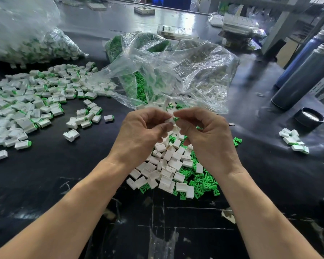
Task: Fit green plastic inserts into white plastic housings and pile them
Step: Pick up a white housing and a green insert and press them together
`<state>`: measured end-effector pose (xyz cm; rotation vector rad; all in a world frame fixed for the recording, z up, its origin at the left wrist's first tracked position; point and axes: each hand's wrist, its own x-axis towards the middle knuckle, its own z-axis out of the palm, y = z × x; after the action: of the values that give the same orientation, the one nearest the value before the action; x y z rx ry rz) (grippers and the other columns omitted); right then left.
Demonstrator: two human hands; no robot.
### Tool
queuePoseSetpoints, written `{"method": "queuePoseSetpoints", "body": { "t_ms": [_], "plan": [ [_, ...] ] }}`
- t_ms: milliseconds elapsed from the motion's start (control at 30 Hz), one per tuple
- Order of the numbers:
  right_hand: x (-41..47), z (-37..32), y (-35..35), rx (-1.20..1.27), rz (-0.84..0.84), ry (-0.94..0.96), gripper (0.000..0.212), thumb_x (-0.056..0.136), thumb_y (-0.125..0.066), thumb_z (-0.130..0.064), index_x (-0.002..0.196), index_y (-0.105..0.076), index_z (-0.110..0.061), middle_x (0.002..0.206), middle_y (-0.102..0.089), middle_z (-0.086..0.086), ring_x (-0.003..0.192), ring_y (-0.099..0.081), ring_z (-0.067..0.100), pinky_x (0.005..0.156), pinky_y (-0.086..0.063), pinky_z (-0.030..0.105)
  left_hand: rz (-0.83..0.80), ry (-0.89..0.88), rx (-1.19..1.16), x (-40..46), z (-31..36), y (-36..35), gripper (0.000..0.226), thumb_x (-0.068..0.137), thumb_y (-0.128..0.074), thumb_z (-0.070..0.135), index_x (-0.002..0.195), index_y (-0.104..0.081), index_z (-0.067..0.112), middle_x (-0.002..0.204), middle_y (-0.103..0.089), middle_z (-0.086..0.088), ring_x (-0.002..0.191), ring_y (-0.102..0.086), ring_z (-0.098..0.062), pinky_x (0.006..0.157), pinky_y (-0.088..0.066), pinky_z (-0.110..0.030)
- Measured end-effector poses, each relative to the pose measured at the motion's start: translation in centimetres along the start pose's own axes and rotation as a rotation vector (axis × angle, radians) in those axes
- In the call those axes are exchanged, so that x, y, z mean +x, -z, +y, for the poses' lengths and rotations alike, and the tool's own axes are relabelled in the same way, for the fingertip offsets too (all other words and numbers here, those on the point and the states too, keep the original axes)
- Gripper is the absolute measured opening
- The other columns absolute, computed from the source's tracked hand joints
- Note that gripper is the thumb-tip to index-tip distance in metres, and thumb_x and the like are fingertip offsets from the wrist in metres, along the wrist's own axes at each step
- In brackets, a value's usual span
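Both my hands meet above the middle of the black table. My left hand (144, 131) pinches a small white housing (170, 120) between thumb and fingers. My right hand (204, 133) pinches a green insert (176, 119) at the housing's right end; only a sliver of green shows. Below my hands lies a loose heap of white housings (168, 165) mixed with green inserts (204, 182). A wide pile of fitted white-and-green pieces (36, 101) spreads over the left of the table.
Open clear plastic bags (166, 71) with green inserts and white housings stand behind my hands. A big full bag (26, 43) sits at the far left. Dark flasks (305, 71), a black lid (310, 117) and a few fitted pieces (294, 141) are on the right.
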<state>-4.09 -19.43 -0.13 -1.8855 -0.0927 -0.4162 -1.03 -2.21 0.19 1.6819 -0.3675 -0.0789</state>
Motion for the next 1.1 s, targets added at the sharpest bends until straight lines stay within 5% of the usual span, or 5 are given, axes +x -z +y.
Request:
{"method": "queuePoseSetpoints", "body": {
  "t_ms": [233, 500, 667, 867, 1100],
  "plan": [
    [0.1, -0.3, 0.1, 0.202, -0.022, -0.089, 0.015, 0.091, -0.075, -0.003, 0.093, -0.075, -0.017, 0.078, -0.075, -0.002, 0.067, -0.068, 0.013, 0.056, -0.056, 0.025, -0.003, -0.004, -0.012, 0.0, 0.2, 0.1, 0.008, 0.091, -0.075, 0.009, 0.098, -0.075, 0.011, 0.087, -0.077, -0.004, 0.075, -0.069, -0.011, 0.069, -0.060, -0.026],
    [-0.2, -0.3, 0.1, -0.103, 0.002, -0.003, 0.018, 0.091, -0.075, -0.006, 0.091, -0.075, -0.024, 0.076, -0.072, -0.009, 0.070, -0.068, 0.011, 0.063, -0.060, 0.036, 0.026, -0.015, 0.082, 0.0, -0.1, 0.0, 0.011, 0.089, -0.077, 0.008, 0.096, -0.076, 0.015, 0.085, -0.076, -0.001, 0.079, -0.071, -0.022, 0.072, -0.062, -0.034],
    [-0.5, -0.8, -0.5, -0.189, 0.020, 0.018, 0.013, 0.090, -0.076, -0.006, 0.091, -0.076, -0.019, 0.078, -0.070, -0.011, 0.073, -0.068, 0.013, 0.071, -0.060, 0.045, 0.090, -0.041, 0.192, -0.1, -0.4, -0.3, 0.015, 0.087, -0.078, 0.004, 0.096, -0.077, 0.017, 0.081, -0.075, 0.009, 0.075, -0.070, -0.003, 0.074, -0.058, -0.026],
    [-0.5, -1.2, -0.9, -0.286, 0.046, 0.079, 0.010, 0.089, -0.075, -0.004, 0.090, -0.077, -0.014, 0.078, -0.068, -0.010, 0.071, -0.066, 0.010, 0.068, -0.055, 0.027, 0.128, -0.093, 0.240, -0.4, -0.2, -0.6, 0.016, 0.086, -0.077, 0.001, 0.095, -0.079, 0.014, 0.080, -0.074, 0.009, 0.072, -0.068, 0.001, 0.069, -0.055, -0.020],
    [-0.6, -1.3, -1.0, -0.396, 0.034, 0.138, 0.009, 0.087, -0.076, -0.001, 0.089, -0.078, -0.010, 0.081, -0.070, -0.006, 0.071, -0.060, 0.003, 0.069, -0.042, 0.007, 0.117, -0.140, 0.339, -0.5, 0.1, -0.4, 0.016, 0.086, -0.077, 0.000, 0.096, -0.079, 0.012, 0.083, -0.075, 0.008, 0.077, -0.070, -0.002, 0.075, -0.062, -0.031]
  ]
}}
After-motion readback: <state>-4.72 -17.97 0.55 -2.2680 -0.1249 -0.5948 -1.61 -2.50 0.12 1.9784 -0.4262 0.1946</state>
